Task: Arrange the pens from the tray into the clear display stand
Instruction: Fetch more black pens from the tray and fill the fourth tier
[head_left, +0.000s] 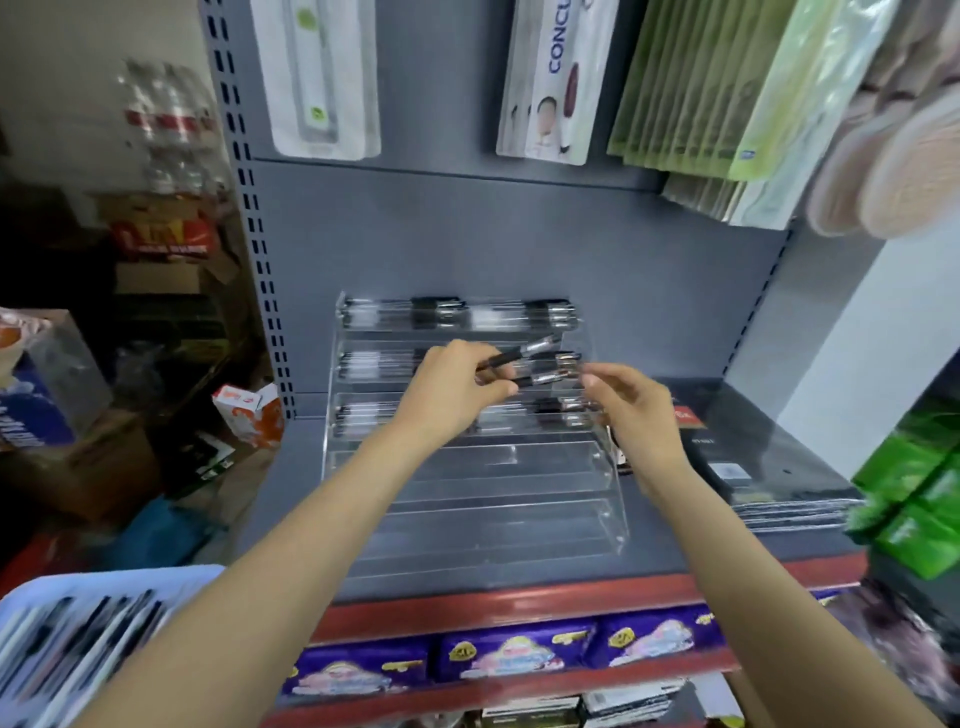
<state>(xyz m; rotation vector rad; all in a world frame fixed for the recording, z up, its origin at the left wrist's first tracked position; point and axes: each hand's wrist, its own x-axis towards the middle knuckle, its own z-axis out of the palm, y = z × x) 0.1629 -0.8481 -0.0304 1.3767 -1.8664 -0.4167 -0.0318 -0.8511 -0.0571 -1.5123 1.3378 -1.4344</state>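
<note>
1. Two or three pens (519, 364) fan from the left hand (447, 389), pinched at their dark grips; light, stiff, slick, best held mid-barrel.
2. Right hand (631, 402), at three o'clock, hangs loosely curled, holding nothing.
3. Clear display stand (467, 488): upper three tiers filled, lower ones bare.
4. Tray (78, 639) at seven o'clock holds more.

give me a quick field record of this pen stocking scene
left hand: grips a few black pens
right hand: fingers loosely curled by the pen tips, holds nothing clearly
clear display stand: top three tiers hold pens, lower tiers bare
tray: lower left, pens still inside
shelf: red front edge
</note>
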